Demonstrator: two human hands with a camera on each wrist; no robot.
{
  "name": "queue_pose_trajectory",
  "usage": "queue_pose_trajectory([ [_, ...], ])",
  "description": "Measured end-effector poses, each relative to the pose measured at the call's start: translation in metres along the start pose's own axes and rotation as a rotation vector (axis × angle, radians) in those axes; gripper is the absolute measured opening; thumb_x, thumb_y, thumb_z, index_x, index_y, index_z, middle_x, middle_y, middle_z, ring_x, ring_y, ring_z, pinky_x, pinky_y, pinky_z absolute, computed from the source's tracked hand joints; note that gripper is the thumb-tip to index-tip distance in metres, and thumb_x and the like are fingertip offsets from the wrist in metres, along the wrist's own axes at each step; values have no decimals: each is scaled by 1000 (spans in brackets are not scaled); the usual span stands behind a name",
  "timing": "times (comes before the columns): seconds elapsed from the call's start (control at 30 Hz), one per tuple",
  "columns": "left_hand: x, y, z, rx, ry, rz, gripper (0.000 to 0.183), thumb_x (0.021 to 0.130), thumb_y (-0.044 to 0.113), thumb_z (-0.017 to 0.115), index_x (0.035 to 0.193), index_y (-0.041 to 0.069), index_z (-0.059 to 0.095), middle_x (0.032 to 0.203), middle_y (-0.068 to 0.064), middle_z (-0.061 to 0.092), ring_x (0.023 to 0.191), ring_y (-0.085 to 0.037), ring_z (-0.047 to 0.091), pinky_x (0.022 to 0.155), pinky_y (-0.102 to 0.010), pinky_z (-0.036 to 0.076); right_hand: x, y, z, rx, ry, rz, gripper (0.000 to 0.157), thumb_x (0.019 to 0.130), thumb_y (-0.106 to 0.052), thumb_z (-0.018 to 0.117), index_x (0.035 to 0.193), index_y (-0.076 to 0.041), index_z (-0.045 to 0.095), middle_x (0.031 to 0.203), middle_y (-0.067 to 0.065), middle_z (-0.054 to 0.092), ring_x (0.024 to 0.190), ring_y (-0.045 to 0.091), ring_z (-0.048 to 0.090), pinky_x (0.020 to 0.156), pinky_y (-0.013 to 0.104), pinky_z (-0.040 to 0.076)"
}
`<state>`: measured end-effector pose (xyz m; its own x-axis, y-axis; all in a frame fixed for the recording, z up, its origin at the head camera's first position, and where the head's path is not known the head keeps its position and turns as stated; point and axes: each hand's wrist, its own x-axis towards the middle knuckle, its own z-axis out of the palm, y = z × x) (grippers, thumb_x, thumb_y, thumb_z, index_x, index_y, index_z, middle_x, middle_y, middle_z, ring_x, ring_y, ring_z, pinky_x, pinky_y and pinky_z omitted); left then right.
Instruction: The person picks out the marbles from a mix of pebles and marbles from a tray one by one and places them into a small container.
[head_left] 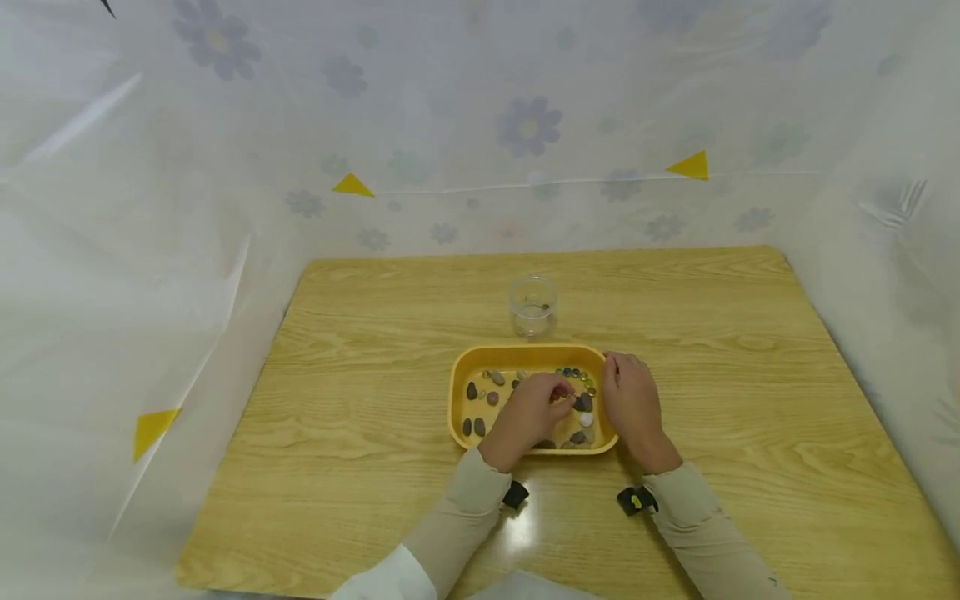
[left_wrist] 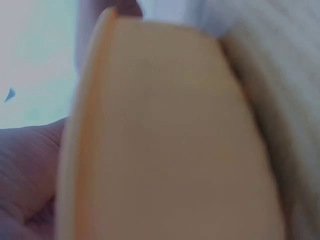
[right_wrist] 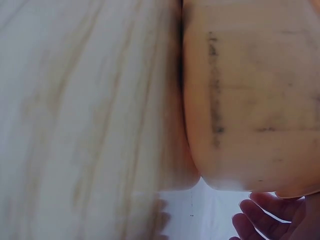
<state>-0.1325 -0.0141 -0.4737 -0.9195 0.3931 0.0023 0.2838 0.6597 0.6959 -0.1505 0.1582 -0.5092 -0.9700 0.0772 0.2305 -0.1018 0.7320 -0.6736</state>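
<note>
A yellow tray [head_left: 459, 367] holds dark and light stones and several glass marbles [head_left: 576, 372] in a curved row at its far right. My left hand [head_left: 528, 412] reaches over the near side into the tray, thumb and forefinger pinching a small amber thing above the stones. What it is exactly I cannot tell. The right hand [head_left: 632, 404] grips the tray's right side at the rim. Beside that left thumb lie dark stones [head_left: 583, 402] and a white stone [head_left: 587, 420]. The tray's outer wall [left_wrist: 165, 125] fills much of the left wrist view. Fingers [right_wrist: 265, 215] show in the right wrist view.
Just behind the tray stands a clear plastic cup [head_left: 533, 307] with a few small bits in it. The wood-grain table [head_left: 360, 375] has pale flowered sheeting [head_left: 465, 125] around it. A whitish sheet [head_left: 525, 586] lies at the near edge.
</note>
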Motion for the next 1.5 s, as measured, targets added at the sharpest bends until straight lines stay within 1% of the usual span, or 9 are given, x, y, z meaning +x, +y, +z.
queue_pose_trajectory([
  [0.2,-7,-1,-27,-49,76,-36,12,90,22,63,99,15,67,92,8,62,82,-4,56,72,-21,47,-1,-1,-2,-7,-1,-10,38,101,-24,35,115,1,61,106,17,60,98,33,54,87,49,42],
  [0.33,-11,2,-46,-50,111,-28,14,91,23,61,101,14,67,93,7,61,81,-5,56,72,-21,47,-2,-3,-3,-8,-8,-15,39,101,-23,35,115,2,61,105,18,60,98,34,54,86,50,42],
  [0.43,-11,4,-60,-38,148,-2,14,92,23,61,101,14,67,94,6,61,83,-7,56,74,-22,47,-2,-3,-3,-8,-21,-6,40,102,-25,34,116,2,60,106,18,59,98,34,53,86,50,42],
  [0.53,-10,4,-72,-26,189,32,15,91,22,61,101,12,67,95,4,61,84,-8,56,76,-23,48,-2,-3,-3,-7,-28,-2,42,102,-27,32,117,2,59,107,18,59,99,34,53,87,50,42],
  [0.63,-7,2,-83,-51,220,45,17,91,22,61,103,12,67,96,4,62,85,-8,57,77,-23,48,-1,-3,-3,-4,-25,-1,43,102,-27,32,117,2,59,106,18,59,98,34,53,87,50,42],
  [0.83,0,0,-103,-87,266,55,17,91,22,61,104,12,66,96,6,61,84,-6,57,78,-22,48,-2,-1,-2,-14,-10,-6,41,102,-27,34,115,1,61,104,17,60,96,33,55,84,49,43],
  [1.07,12,4,-128,-116,318,53,18,91,24,61,103,12,66,92,6,62,84,-7,57,79,-25,48,-2,-1,-2,-27,0,0,41,101,-27,34,113,1,62,102,17,61,93,33,55,83,49,43],
  [1.27,23,4,-137,-97,321,44,17,91,24,61,103,13,66,93,6,61,84,-6,56,78,-23,48,-2,0,-2,-32,0,1,42,101,-28,33,113,1,62,103,17,61,93,34,55,82,50,43],
  [1.5,43,2,-131,-118,289,46,19,91,22,61,105,10,67,94,3,62,85,-8,57,77,-23,48,-2,1,0,-29,-4,0,43,102,-28,32,114,1,62,105,18,60,95,35,54,84,51,43],
])
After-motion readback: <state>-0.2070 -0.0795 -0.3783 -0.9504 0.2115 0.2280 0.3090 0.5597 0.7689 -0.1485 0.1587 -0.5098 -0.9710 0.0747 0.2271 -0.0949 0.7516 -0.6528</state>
